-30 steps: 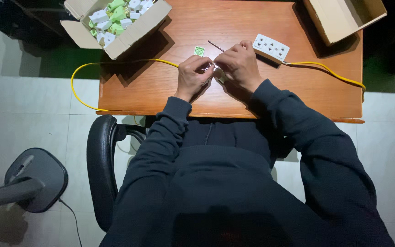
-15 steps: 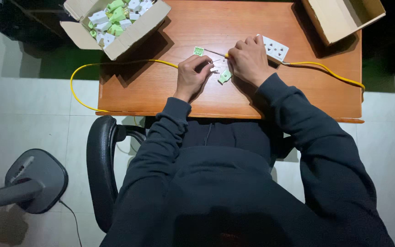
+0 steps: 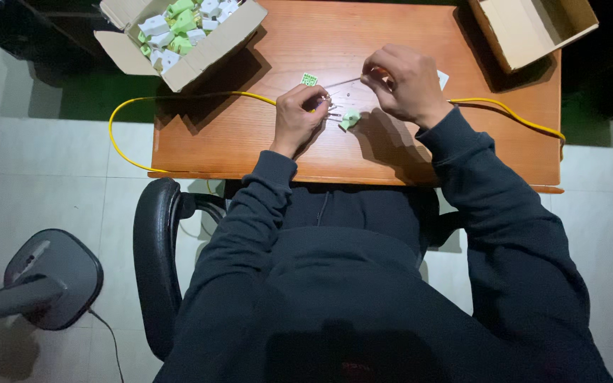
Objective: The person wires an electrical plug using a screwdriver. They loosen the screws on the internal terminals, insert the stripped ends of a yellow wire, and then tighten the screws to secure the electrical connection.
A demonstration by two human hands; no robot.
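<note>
The person's right hand (image 3: 407,84) has lifted off the desk and swung up toward one o'clock, away from the left. A second ago both hands were huddled together over the same small spot; now there is a clear gap between them, and a thin metal rod, perhaps a screwdriver shaft (image 3: 349,81), pokes out from the right fist toward nine o'clock. That hand is closed around its handle and hides most of the white socket block it now hovers over.

The left hand (image 3: 298,117) has barely moved. Its fingers are curled, pinching the bared end of the long yellow cable (image 3: 193,95) against the orange-brown wooden desk (image 3: 250,152). Just at its three o'clock lies a small pale green plastic plug part (image 3: 350,118), loose on the wood, touched by neither hand. A little green square piece (image 3: 309,79) sits at twelve o'clock from the left hand.

Far off at eleven o'clock, the open cardboard box of green and white parts (image 3: 179,32) is untouched.

So the tool looks freshly taken up, the wiring held ready.
</note>
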